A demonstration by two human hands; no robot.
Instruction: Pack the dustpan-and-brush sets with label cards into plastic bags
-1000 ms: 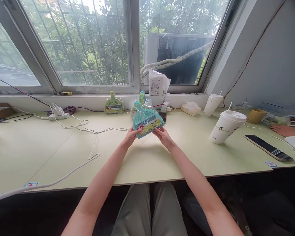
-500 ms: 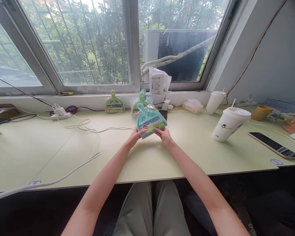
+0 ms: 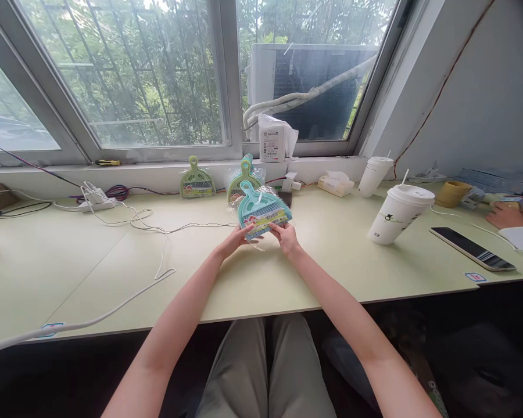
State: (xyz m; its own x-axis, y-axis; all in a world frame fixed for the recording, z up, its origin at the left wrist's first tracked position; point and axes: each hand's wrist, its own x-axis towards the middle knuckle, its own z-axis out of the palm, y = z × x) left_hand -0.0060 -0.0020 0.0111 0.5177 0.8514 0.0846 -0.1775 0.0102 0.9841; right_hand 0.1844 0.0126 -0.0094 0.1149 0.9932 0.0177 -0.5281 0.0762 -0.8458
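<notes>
Between both hands I hold a teal dustpan and brush set (image 3: 264,206) in clear plastic wrap, tilted above the desk. My left hand (image 3: 236,239) grips its lower left corner, fingers partly behind it. At the lower right edge, my right hand (image 3: 285,237) pinches the set with thumb and fingers. Some loose wrap hangs below the lower edge. Just behind stand more wrapped dustpan sets (image 3: 245,174), green and teal, close together. A single green dustpan set (image 3: 194,180) leans against the wall under the window, to their left.
On the right stand two white lidded cups (image 3: 398,215) with straws, a phone (image 3: 471,248), a tissue pack (image 3: 335,183) and a yellow-brown cup (image 3: 452,194). Another person's hand (image 3: 511,213) rests at the far right. White cables (image 3: 165,231) and a power strip (image 3: 96,200) lie left.
The view has shifted slightly. The dustpan set is still in both hands, and loose wrap now shows below it. At far right, the other person's hand has come further into view.
</notes>
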